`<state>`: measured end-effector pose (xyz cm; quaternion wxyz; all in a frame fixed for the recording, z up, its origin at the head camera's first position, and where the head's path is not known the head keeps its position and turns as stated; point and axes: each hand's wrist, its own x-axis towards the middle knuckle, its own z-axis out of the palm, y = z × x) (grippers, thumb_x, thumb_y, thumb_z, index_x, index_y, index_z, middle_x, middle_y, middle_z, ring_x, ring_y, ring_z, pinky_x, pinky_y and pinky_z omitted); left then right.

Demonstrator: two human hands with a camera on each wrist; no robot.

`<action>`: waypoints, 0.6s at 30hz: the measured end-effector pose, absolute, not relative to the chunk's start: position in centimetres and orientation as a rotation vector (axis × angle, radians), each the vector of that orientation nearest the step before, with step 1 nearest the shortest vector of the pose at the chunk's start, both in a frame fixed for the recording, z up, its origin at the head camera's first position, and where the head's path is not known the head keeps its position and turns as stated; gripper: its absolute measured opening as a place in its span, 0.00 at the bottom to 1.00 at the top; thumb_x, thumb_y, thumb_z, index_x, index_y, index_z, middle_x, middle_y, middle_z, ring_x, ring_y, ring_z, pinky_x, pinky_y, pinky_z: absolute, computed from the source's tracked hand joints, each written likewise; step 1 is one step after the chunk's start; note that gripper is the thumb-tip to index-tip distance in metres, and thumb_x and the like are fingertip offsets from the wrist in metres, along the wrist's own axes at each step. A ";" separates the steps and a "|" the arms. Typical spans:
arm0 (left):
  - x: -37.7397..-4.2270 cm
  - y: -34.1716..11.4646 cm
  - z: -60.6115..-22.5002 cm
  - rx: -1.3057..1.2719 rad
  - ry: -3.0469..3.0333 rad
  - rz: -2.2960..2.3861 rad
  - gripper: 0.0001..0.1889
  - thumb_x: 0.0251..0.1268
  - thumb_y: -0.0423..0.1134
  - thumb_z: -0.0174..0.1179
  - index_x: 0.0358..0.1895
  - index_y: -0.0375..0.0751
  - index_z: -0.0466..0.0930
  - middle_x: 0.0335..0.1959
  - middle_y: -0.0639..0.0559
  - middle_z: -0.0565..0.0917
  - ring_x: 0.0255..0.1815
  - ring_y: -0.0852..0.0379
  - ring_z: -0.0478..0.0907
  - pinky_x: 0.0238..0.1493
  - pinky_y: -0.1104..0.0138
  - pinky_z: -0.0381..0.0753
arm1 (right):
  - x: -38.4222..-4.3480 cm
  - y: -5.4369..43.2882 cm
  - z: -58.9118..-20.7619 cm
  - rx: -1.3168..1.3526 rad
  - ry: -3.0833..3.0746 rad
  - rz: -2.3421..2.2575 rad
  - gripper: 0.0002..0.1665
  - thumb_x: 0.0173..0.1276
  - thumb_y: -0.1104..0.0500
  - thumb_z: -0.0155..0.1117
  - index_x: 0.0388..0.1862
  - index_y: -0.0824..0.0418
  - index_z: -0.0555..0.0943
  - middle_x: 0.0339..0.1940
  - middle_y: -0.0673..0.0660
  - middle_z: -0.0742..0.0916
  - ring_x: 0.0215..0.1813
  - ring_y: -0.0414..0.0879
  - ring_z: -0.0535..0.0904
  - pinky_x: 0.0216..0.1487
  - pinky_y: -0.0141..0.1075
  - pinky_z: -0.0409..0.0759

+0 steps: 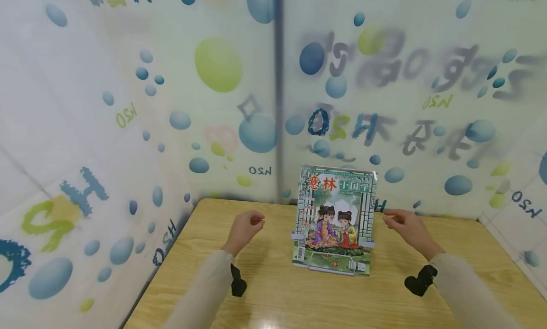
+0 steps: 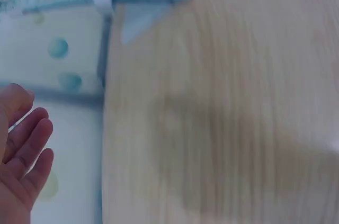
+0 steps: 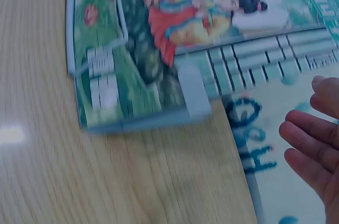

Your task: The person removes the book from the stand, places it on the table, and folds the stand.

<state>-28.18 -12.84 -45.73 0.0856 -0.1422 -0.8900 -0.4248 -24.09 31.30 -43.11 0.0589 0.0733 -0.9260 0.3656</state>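
Observation:
A magazine (image 1: 335,215) with two cartoon children in robes on its cover stands propped up, leaning back, on a small stand (image 1: 331,264). White clips of the stand (image 3: 193,89) lie over the cover's side edges. My left hand (image 1: 246,230) hovers to the left of the magazine, apart from it, its fingers loosely bent and holding nothing. On the other side my right hand (image 1: 406,227) is close to the right edge, also holding nothing. The right wrist view shows relaxed fingers (image 3: 310,131) beside the cover.
The wooden table (image 1: 265,296) ends at the back against a patterned curtain (image 1: 218,129) with bubbles and letters. A black wrist strap with a camera (image 1: 420,281) sits on each forearm.

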 end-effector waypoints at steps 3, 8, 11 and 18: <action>-28.4 -10.3 -45.2 -0.441 -2.583 -1.515 0.08 0.59 0.32 0.60 0.41 0.36 0.81 0.34 0.48 0.82 0.34 0.54 0.78 0.35 0.64 0.78 | -24.7 29.7 -43.2 0.209 -2.750 1.234 0.28 0.69 0.51 0.53 0.56 0.73 0.71 0.43 0.68 0.82 0.41 0.57 0.80 0.43 0.50 0.77; -28.6 -7.0 -45.3 -0.394 -2.544 -1.768 0.14 0.59 0.35 0.61 0.47 0.33 0.79 0.38 0.44 0.81 0.38 0.50 0.78 0.38 0.62 0.78 | -25.3 28.6 -43.9 0.107 -2.642 1.387 0.30 0.68 0.49 0.55 0.56 0.73 0.71 0.42 0.68 0.82 0.39 0.52 0.81 0.45 0.48 0.77; -29.1 -5.8 -46.1 -0.344 -2.520 -1.841 0.16 0.58 0.35 0.62 0.48 0.31 0.78 0.39 0.44 0.81 0.39 0.50 0.78 0.40 0.62 0.78 | -25.4 28.2 -44.3 0.026 -2.593 1.442 0.30 0.67 0.49 0.57 0.56 0.72 0.72 0.42 0.67 0.83 0.40 0.52 0.81 0.45 0.46 0.78; -29.5 -3.9 -47.1 -0.205 -2.465 -1.927 0.14 0.55 0.35 0.65 0.44 0.32 0.80 0.36 0.45 0.81 0.37 0.51 0.78 0.39 0.62 0.78 | -25.7 27.5 -45.4 -0.148 -2.493 1.559 0.31 0.64 0.49 0.61 0.54 0.73 0.72 0.41 0.66 0.82 0.42 0.55 0.80 0.44 0.43 0.79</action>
